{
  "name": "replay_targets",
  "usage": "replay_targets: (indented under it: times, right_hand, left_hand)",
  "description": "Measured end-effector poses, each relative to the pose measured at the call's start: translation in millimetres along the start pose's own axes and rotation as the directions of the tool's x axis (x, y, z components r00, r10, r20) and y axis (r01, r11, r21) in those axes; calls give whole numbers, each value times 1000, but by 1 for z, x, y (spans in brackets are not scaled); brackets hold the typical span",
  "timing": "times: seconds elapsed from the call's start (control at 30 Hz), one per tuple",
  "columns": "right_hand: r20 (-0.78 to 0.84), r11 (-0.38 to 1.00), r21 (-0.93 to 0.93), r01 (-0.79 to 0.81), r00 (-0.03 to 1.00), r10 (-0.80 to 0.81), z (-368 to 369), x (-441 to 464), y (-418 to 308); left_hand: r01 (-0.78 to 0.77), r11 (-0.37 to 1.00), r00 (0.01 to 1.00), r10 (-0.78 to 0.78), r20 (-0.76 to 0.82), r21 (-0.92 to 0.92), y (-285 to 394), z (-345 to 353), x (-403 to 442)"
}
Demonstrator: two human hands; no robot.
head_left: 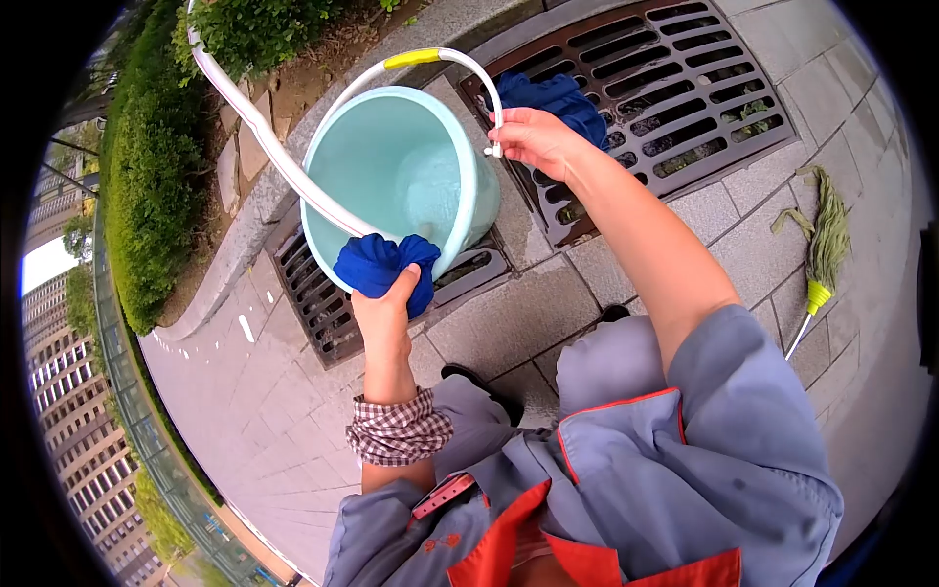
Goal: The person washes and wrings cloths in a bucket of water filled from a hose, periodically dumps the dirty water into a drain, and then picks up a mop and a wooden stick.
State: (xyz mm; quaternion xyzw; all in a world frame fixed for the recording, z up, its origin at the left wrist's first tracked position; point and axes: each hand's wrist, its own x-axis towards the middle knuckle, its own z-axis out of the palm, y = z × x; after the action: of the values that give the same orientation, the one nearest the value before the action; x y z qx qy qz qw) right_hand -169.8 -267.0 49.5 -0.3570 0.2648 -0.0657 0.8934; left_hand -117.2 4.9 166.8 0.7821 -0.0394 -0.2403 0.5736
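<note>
Clamping blue cloth with left hand, by hose; pinching bucket handle with right hand, beside navy fabric over grate.

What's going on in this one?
A person in a grey-blue work shirt is handling a round, pale-green plastic bucket. Their left hand grips a bunched bright-blue cloth by the rim, where a long white hose runs across the bucket's mouth to it. Their right hand holds the end of a curved white handle with a yellow grip. A dark-blue cloth lies on a metal drain grate; a green-headed mop lies nearby.
</note>
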Motion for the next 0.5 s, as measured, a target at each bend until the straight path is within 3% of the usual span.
replay_targets:
  times: [0.03, 0.13, 0.2, 0.37, 0.4, 0.5]
  right_hand:
    - [15, 969, -226, 105, 994, -104, 10, -5, -12]
    - [132, 798, -498, 340, 939, -318, 34, -25, -23]
    - [253, 641, -642, 420, 906, -341, 40, -44, -18]
    - [320, 432, -804, 409, 909, -266, 42, -79, 17]
    - [375, 504, -724, 471, 882, -285, 41, -80, 28]
    - [363, 546, -694, 468, 884, -295, 42, -81, 44]
  left_hand:
    - [9, 1000, 1000, -9, 6, -8, 1, -1, -1]
    - [40, 999, 999, -40, 1, -35, -2, -5, -2]
    - [40, 996, 999, -40, -7, -76, 0, -4, -2]
    - [71, 987, 997, -67, 32, -146, -14, -11, 5]
    - [81, 987, 996, -77, 36, -142, -16, -12, 7]
    - [82, 991, 997, -80, 21, -101, -15, -14, 7]
